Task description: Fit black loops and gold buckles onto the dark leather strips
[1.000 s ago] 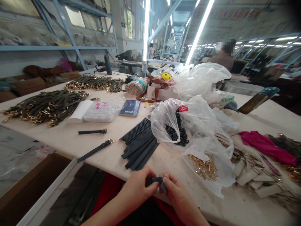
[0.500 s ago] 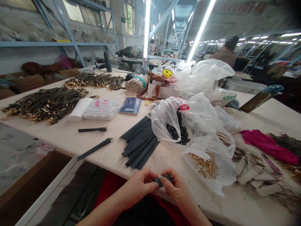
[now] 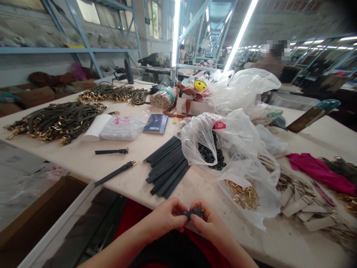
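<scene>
Head view is showing my left hand (image 3: 170, 214) and right hand (image 3: 205, 220) pinching a dark strap (image 3: 192, 213) at the bottom middle of the frame, and it could be slipping loose if I am pressing too softly.

Left hand (image 3: 170, 215) and right hand (image 3: 205, 219) nearly meet, fingers (image 3: 180, 221) pinched (forearms (image 3: 122, 238) slanting inward).

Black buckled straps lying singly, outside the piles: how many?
2, left of the dark strips: a farther strap in front of the white packet, a nearer strap by the table edge. Bags could hide more.
</scene>
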`<state>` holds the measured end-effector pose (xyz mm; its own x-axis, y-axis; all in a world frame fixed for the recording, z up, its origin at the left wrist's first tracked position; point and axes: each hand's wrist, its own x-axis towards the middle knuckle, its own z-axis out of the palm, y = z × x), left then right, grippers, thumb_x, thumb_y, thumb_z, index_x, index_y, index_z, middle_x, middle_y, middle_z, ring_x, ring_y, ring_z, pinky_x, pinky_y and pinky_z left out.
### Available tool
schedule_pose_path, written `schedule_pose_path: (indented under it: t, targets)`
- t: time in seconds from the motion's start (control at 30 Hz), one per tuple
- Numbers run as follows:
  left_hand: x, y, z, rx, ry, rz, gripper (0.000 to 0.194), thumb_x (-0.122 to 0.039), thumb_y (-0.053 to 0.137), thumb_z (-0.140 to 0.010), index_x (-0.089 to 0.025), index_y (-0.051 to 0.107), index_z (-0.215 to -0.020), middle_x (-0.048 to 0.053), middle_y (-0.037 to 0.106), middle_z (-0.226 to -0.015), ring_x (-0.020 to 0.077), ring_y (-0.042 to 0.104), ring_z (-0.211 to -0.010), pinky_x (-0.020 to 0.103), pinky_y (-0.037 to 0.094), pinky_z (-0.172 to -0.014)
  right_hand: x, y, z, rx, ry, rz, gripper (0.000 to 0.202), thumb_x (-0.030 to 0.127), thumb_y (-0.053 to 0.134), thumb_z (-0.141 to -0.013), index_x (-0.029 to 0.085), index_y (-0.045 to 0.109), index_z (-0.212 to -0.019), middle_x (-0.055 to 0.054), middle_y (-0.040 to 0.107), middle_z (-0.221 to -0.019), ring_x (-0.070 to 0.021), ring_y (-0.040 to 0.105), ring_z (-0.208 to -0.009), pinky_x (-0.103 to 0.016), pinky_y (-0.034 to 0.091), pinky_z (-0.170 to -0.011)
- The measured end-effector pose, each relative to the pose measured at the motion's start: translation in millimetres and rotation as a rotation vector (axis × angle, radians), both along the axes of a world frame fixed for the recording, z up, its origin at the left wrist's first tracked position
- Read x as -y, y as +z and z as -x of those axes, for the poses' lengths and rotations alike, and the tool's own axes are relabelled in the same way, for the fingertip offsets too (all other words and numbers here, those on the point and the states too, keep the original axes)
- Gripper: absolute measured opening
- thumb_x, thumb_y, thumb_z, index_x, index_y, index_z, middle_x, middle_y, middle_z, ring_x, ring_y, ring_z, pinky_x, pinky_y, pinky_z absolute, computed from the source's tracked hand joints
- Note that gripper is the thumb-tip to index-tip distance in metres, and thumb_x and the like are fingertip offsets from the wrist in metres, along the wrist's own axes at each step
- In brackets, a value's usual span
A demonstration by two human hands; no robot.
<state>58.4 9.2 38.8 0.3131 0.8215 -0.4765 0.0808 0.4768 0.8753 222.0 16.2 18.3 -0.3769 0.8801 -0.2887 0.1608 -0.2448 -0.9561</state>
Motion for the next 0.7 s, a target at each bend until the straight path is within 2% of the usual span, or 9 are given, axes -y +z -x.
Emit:
schedule_pose_path:
  t: [0.07,0.13,0.3,0.4,0.47,0.6,0.7]
  targets:
    - [1.6,3.9,1.2,0.032,-0.026,0.01,0.019,-0.019,0.058,-0.062,-0.013,0.053,-0.08,-0.003,0.061,-0.064,0.0102,0.055,-0.054,0.021,0.038,-0.053,0.7,4.4,-4.4,-0.019,0.035,0.029,0.012,0.028,0.054,-0.07,0.02,0.047,-0.076,0.009,0.039,-0.056,-0.008,0.034,-0.048,-0.021,0.026,-0.046]
    - [3.5,6.4,-0.8,0.065,-0.005,0.022,0.021,-0.021,0.059,-0.062,-0.013,0.053,-0.081,-0.002,0.061,-0.065,0.0109,0.056,-0.057,0.022,0.039,-0.056,3.6,3.2,-3.4,-0.04,-0.037,0.017,0.013,0.03,0.054,-0.071,0.02,0.047,-0.074,0.008,0.039,-0.056,-0.0082,0.035,-0.049,-0.021,0.026,-0.046]
    - [7.2,3.0,-11.3,0.055,0.067,0.004,0.02,-0.021,0.057,-0.061,-0.013,0.051,-0.079,-0.004,0.059,-0.063,0.0106,0.057,-0.056,0.023,0.041,-0.057,17.8,-18.9,15.3,-0.072,-0.32,-0.011,0.023,0.041,0.054,-0.071,0.021,0.042,-0.074,0.009,0.036,-0.055,-0.0085,0.034,-0.047,-0.021,0.026,-0.042]
    - [7.1,-3.3,-12.6,0.027,0.065,0.033,0.02,-0.023,0.057,-0.063,-0.013,0.05,-0.079,-0.003,0.059,-0.06,0.0096,0.055,-0.054,0.022,0.04,-0.054,24.4,-30.6,21.2,-0.067,-0.39,-0.046,0.024,0.043,0.053,-0.073,0.022,0.042,-0.077,0.008,0.038,-0.057,-0.009,0.036,-0.048,-0.021,0.029,-0.044]
    - [6.6,-7.4,-10.2,0.016,0.053,0.054,0.021,-0.024,0.058,-0.063,-0.013,0.049,-0.078,-0.003,0.059,-0.059,0.0087,0.053,-0.051,0.021,0.038,-0.052,24.8,-30.6,18.5,-0.08,-0.339,-0.043,0.021,0.041,0.052,-0.074,0.022,0.043,-0.078,0.008,0.039,-0.057,-0.0095,0.038,-0.049,-0.022,0.031,-0.046]
    - [6.2,-11.4,-0.7,0.021,0.014,0.05,0.022,-0.022,0.061,-0.062,-0.013,0.052,-0.079,-0.003,0.06,-0.063,0.0085,0.052,-0.051,0.021,0.037,-0.051,16.3,-12.6,4.0,-0.048,-0.084,-0.021,0.013,0.027,0.054,-0.071,0.02,0.046,-0.077,0.008,0.043,-0.059,-0.0096,0.04,-0.053,-0.022,0.032,-0.05]
    - [6.6,-8.4,4.4,0.052,-0.019,0.044,0.023,-0.022,0.062,-0.063,-0.012,0.054,-0.082,-0.001,0.061,-0.067,0.009,0.053,-0.054,0.022,0.037,-0.053,11.4,-1.8,-1.4,-0.012,-0.042,0.006,0.011,0.023,0.055,-0.068,0.02,0.046,-0.075,0.008,0.042,-0.056,-0.0089,0.038,-0.051,-0.021,0.029,-0.047]
